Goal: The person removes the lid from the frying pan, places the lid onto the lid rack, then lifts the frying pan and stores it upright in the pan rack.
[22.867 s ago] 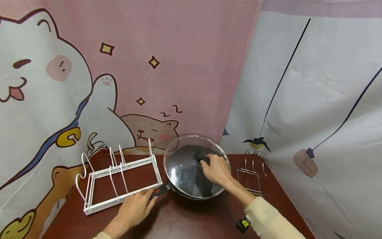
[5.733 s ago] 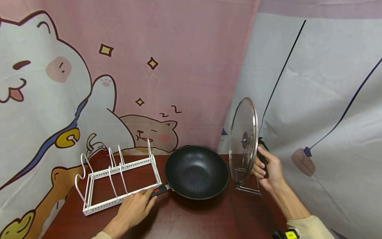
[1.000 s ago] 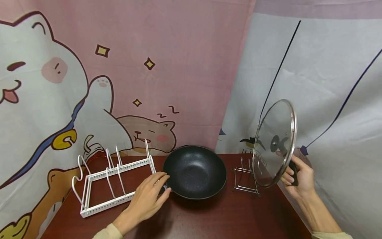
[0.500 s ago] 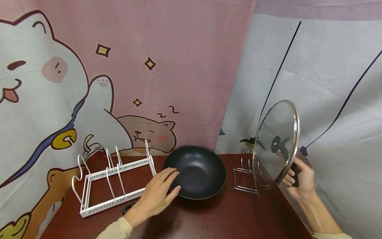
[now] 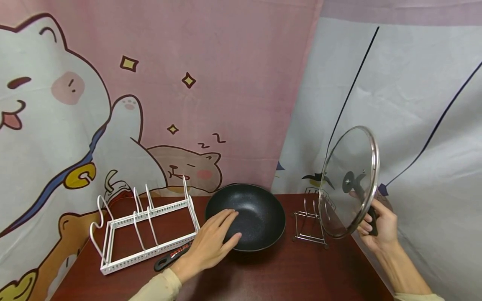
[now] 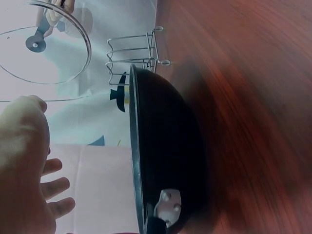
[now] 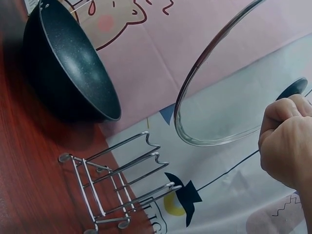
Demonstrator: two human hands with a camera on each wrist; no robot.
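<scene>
While the right hand [image 5: 380, 223] grips the glass lid [image 5: 339, 196], left hand [image 5: 208, 246] outstretched, wok [image 5: 257, 217] beneath it

It was a small corner closed in by printed cloth, with a kitchen's gear set out in it; whether it belonged to a home, a shop or a studio, I couldn't tell. Pink cloth [image 5: 241, 83] hung at the far side and pale grey cloth [image 5: 421, 104] to the right, creased and soft. On the left a big white cartoon cat [image 5: 34, 100] wore a yellow bell [image 5: 71, 177], and a smaller brown cat [image 5: 186, 161] dozed near it, giving the spot a nursery look. The reddish-brown, wood-grained bench [image 5: 271, 280] ran back to the hangings. The kitchen note came from a dark pan [image 5: 260, 213], a glass lid [image 5: 339, 205], a white rack [image 5: 150, 252] at left and a wire rack [image 5: 310, 240] at right.
</scene>
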